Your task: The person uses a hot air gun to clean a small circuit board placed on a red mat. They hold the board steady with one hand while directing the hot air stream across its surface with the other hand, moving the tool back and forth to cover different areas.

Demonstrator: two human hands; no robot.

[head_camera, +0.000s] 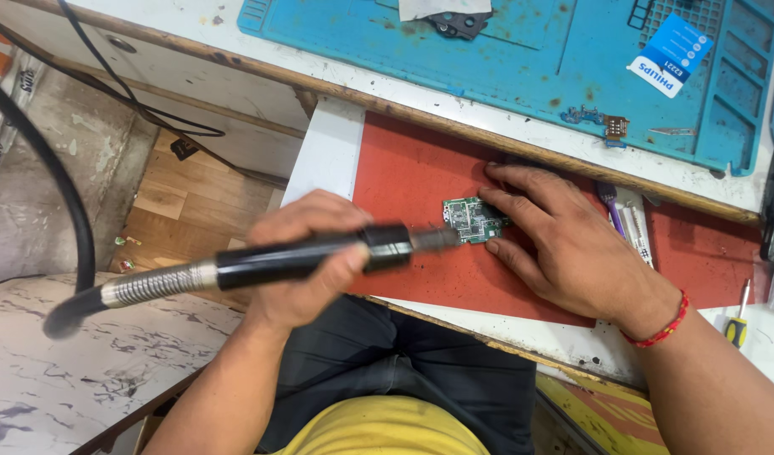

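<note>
My left hand (307, 261) grips a black rotary-tool handpiece (311, 257) with a flexible metal-sprung shaft running off to the left. Its tip rests at the left edge of a small green circuit board (471, 219) lying on a red mat (404, 177). My right hand (564, 240) lies flat on the mat, fingers spread, pinning the board from the right side. A red thread band circles my right wrist.
A blue work mat (522, 59) with compartments, small parts and a blue-and-white card lies on the bench behind. A purple-handled tool (610, 202) and white strips sit right of my hand; a yellow screwdriver (738, 324) lies far right. Black cables hang at left.
</note>
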